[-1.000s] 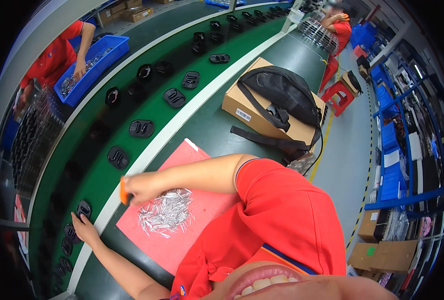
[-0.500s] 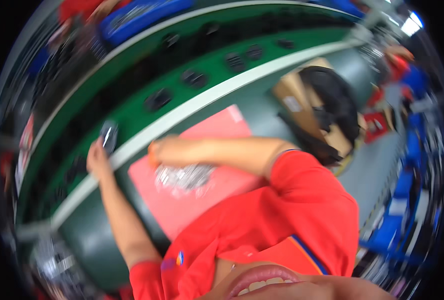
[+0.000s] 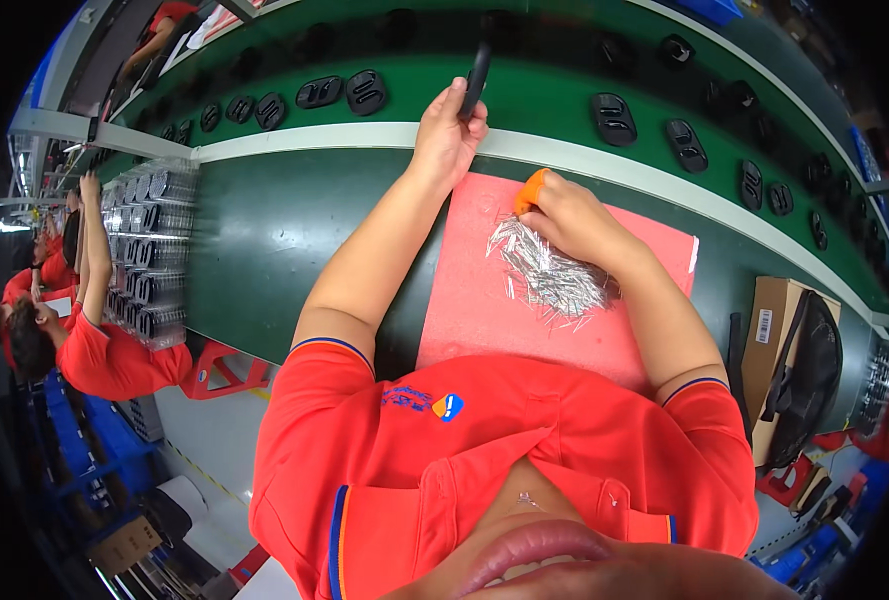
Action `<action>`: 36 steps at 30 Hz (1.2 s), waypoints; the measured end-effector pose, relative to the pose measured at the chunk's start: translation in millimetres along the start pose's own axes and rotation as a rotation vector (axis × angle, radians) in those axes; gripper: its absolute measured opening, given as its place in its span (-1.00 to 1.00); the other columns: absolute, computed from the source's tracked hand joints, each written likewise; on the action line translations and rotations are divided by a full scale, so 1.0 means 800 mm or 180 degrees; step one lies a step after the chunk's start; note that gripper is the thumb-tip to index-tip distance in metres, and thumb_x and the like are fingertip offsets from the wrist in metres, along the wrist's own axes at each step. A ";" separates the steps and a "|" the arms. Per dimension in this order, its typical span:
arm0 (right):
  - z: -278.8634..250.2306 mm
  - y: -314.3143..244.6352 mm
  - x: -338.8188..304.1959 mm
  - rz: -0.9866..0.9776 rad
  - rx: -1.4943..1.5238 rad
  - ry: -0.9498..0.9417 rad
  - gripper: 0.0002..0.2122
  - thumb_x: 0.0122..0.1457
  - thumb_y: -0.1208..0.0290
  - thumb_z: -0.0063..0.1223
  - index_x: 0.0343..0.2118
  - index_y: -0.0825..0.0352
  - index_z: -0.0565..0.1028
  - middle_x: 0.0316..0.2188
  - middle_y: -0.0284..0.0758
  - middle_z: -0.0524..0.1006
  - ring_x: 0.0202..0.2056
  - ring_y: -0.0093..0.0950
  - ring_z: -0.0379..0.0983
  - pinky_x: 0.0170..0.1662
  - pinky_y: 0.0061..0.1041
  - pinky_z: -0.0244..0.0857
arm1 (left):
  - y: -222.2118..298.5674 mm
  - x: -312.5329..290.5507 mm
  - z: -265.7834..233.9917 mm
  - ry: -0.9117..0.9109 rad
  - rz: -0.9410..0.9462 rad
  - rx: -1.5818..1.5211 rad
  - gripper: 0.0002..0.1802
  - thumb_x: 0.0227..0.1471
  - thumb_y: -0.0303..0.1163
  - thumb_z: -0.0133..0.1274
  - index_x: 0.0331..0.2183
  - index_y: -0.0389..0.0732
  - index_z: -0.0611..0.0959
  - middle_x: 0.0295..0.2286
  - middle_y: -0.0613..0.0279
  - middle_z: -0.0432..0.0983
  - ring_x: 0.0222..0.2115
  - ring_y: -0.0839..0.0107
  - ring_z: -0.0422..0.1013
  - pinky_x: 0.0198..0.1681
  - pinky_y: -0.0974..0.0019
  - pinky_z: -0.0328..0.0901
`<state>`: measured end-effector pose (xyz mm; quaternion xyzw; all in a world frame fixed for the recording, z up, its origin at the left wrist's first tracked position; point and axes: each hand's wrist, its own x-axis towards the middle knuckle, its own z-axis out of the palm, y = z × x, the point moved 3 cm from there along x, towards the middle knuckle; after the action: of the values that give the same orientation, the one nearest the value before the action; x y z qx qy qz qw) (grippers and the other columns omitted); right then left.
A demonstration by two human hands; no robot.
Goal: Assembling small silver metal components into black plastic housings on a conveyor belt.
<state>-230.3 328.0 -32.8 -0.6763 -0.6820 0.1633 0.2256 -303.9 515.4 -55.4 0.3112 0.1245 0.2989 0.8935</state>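
My left hand is raised at the near edge of the green belt. Its fingers and thumb grip a black oval plastic part, seen nearly edge-on. My right hand is closed around a small orange object, whose kind I cannot make out. Beneath that hand, a loose heap of thin silvery metal pins lies on a pink mat.
Black oval parts are spaced along the green belt behind a pale rail. Stacked clear trays of black parts stand left, beside a person in red. A cardboard box and black bag sit right.
The view has swung round and sharpened. My left hand, with the dark part still in it, is now closer to the mat's far edge. My right hand stays by the pins with the orange object.
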 end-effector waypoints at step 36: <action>-0.001 0.069 0.019 0.0711 0.2556 0.1831 -0.76 0.23 0.45 -0.01 -0.09 0.45 0.41 -0.07 -0.28 0.45 -0.09 -0.54 0.36 0.04 -0.55 0.18 | -0.015 -0.047 0.035 -0.1514 0.2505 0.4448 -0.78 0.05 -0.33 0.07 -0.22 -0.15 0.62 -0.44 0.20 0.53 -0.41 0.22 0.47 -0.30 0.22 0.39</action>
<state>-182.4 345.2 -59.8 -0.6226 -0.3991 0.2429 0.6278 -316.5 471.5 -40.4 0.8691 -0.0285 0.3695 0.3276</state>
